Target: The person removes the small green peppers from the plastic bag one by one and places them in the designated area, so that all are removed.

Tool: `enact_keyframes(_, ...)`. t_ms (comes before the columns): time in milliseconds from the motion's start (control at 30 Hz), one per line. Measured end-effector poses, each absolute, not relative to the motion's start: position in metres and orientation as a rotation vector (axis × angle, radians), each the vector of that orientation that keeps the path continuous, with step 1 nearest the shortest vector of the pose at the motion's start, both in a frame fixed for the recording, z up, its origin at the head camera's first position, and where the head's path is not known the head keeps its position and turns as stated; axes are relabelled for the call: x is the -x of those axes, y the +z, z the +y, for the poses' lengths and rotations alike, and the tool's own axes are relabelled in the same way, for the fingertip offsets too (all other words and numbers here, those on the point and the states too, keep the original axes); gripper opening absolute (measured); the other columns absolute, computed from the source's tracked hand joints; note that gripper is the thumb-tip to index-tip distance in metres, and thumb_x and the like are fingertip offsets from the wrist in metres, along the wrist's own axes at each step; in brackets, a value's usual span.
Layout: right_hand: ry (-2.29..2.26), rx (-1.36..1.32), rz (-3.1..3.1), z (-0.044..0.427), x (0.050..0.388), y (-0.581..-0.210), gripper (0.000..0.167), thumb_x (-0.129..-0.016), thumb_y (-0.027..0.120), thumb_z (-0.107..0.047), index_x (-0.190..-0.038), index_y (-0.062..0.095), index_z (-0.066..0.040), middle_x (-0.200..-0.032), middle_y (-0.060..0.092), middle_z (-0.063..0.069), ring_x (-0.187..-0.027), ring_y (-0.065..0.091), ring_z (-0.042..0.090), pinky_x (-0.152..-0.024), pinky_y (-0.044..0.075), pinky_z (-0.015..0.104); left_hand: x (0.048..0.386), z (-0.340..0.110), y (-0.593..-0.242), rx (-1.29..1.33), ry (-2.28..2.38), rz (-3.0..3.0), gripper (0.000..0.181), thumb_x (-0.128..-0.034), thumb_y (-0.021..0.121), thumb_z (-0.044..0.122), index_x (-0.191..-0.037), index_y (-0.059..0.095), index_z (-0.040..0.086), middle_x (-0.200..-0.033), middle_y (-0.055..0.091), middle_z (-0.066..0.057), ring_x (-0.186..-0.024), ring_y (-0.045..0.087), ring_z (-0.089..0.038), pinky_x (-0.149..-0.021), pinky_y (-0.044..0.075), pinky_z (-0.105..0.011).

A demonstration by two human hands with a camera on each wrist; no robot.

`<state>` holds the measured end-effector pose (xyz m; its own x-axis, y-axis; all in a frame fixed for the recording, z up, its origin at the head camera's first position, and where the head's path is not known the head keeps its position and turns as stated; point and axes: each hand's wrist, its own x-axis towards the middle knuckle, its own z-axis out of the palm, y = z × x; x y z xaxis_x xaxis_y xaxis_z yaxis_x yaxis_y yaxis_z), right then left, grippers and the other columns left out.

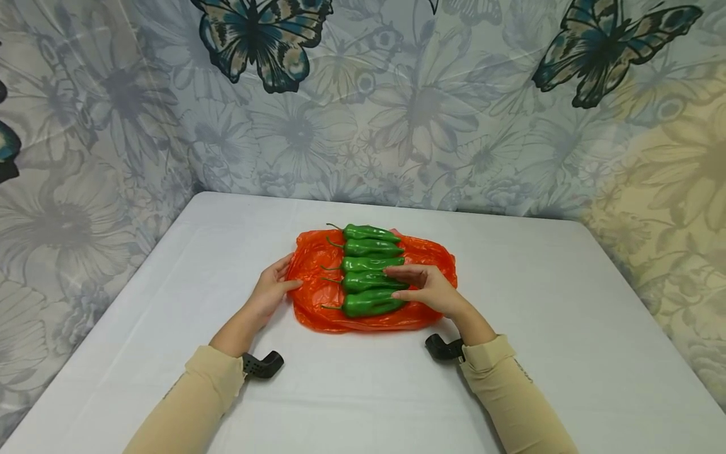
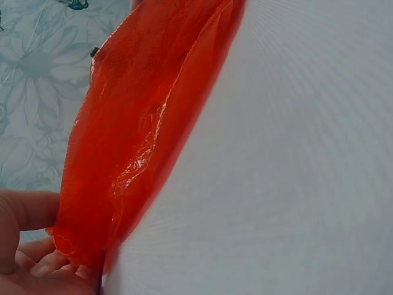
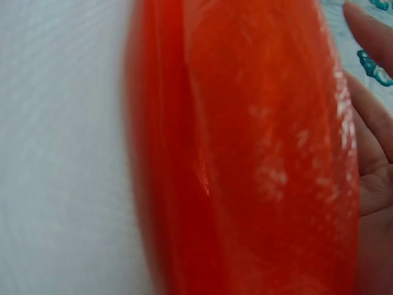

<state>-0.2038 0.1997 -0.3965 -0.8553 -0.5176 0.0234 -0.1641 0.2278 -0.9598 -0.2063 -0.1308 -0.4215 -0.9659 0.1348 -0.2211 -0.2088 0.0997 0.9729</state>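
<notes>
Green peppers, five of them, lay side by side in a row on top of a crumpled red plastic bag, their thin stems toward my left and their tips toward my right. My left hand gripped the bag's left edge, thumb on one side and fingers on the other. My right hand was at the tip ends of the nearer peppers, its fingers extended and its thumb held apart from them; I could not tell whether the fingertips actually touched. Under all of it, the bag sat around the middle of the white desk. Each wrist bore a black device, just beside the folded cuff of a beige sleeve. Behind the desk stood a grey-blue wall covering of large pale flowers, with teal-and-cream butterflies toward the top and a yellowish tint on the right.
</notes>
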Motion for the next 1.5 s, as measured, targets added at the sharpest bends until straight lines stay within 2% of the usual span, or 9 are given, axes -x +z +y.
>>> enact_keyframes(167,-1.644,0.656,2.209,0.1994,0.2046,-0.3985,0.049,-0.079,0.072,-0.008,-0.124,0.057,0.002,-0.128,0.057,0.020,-0.122,0.052,0.027,-0.099,0.044,0.033,0.2061,-0.1316,-0.4218,0.073,1.938,2.132,0.070,-0.0892,0.053,-0.001,-0.149,0.018,0.008,-0.153,0.024,-0.013,-0.138,0.032,-0.026,-0.105,0.037,-0.034)
enact_keyframes(333,-1.600,0.667,2.238,0.1986,0.2037,-0.3974,0.044,-0.079,0.072,-0.011,-0.121,0.061,0.000,-0.123,0.061,0.019,-0.119,0.054,0.029,-0.093,0.049,0.029,0.2064,-0.1319,-0.4226,0.072,1.931,2.136,0.070,-0.0896,0.053,0.000,-0.149,0.018,0.008,-0.153,0.025,-0.013,-0.138,0.032,-0.026,-0.102,0.041,-0.029)
enact_keyframes(567,-1.472,0.733,2.293,0.1988,0.2026,-0.3987,0.038,-0.079,0.073,-0.014,-0.115,0.065,-0.002,-0.116,0.066,0.016,-0.111,0.060,0.025,-0.089,0.050,0.027,0.2067,-0.1315,-0.4230,0.076,1.937,2.132,0.069,-0.0895,0.053,0.000,-0.149,0.019,0.008,-0.153,0.025,-0.014,-0.138,0.032,-0.026,-0.106,0.037,-0.036)
enact_keyframes(733,-1.450,0.767,2.287,0.1998,0.2033,-0.3999,0.037,-0.080,0.072,-0.014,-0.114,0.066,-0.002,-0.116,0.066,0.015,-0.111,0.060,0.025,-0.089,0.050,0.026,0.2072,-0.1323,-0.4241,0.065,1.938,2.132,0.069,-0.0894,0.053,0.000,-0.149,0.019,0.008,-0.153,0.024,-0.014,-0.138,0.032,-0.026,-0.105,0.038,-0.033)
enact_keyframes(1033,-1.378,0.820,2.360,0.1978,0.2021,-0.4021,0.034,-0.079,0.073,-0.012,-0.111,0.068,-0.002,-0.111,0.068,0.014,-0.107,0.061,0.017,-0.088,0.050,0.026,0.2072,-0.1321,-0.4234,0.061,1.941,2.131,0.070,-0.0888,0.054,-0.001,-0.149,0.020,0.008,-0.153,0.025,-0.013,-0.139,0.030,-0.025,-0.106,0.035,-0.036)
enact_keyframes(1333,-1.330,0.794,2.368,0.1974,0.2007,-0.4026,0.037,-0.077,0.075,-0.014,-0.112,0.068,-0.005,-0.113,0.068,0.011,-0.109,0.060,0.023,-0.089,0.049,0.024,0.2064,-0.1309,-0.4214,0.057,1.951,2.131,0.070,-0.0878,0.054,-0.002,-0.149,0.021,0.008,-0.153,0.027,-0.013,-0.139,0.031,-0.025,-0.107,0.035,-0.038)
enact_keyframes(1500,-1.325,0.793,2.355,0.1976,0.2007,-0.4040,0.038,-0.076,0.075,-0.015,-0.112,0.068,-0.005,-0.113,0.068,0.011,-0.106,0.062,0.018,-0.087,0.050,0.022,0.2063,-0.1316,-0.4233,0.053,1.957,2.129,0.070,-0.0878,0.054,-0.003,-0.148,0.021,0.006,-0.153,0.027,-0.014,-0.138,0.032,-0.027,-0.106,0.034,-0.039)
